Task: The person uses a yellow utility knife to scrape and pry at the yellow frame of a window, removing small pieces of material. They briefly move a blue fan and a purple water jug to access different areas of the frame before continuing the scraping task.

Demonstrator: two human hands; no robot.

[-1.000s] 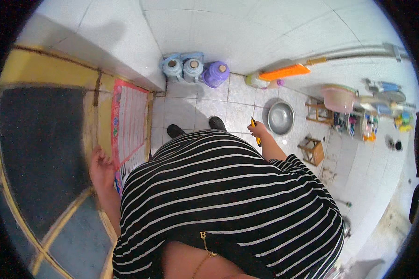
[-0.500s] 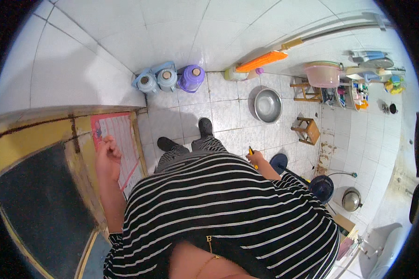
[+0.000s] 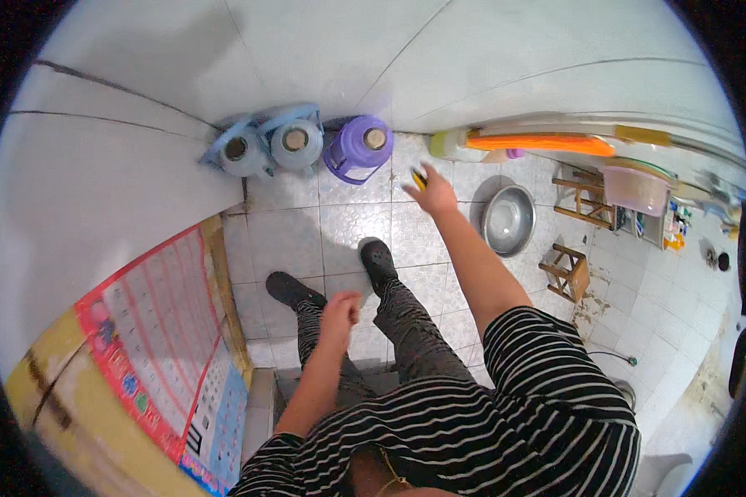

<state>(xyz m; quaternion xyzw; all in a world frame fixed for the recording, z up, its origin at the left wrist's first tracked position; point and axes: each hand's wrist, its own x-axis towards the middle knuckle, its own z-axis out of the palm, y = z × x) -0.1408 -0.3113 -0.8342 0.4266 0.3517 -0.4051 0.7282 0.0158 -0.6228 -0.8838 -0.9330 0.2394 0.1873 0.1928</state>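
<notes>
Overhead, from the head camera, the right hand [image 3: 433,192] is seen stretched forward over the tiled floor [image 3: 307,236], its fingers closed around a small yellow and black object [image 3: 419,177]. That object is held just beside the purple jug [image 3: 358,147] and near the metal basin [image 3: 507,220]. The left hand [image 3: 341,311] is kept low above the knees, fingers loosely curled together, nothing gripped. Two pale blue jugs [image 3: 265,146] are stood against the wall.
</notes>
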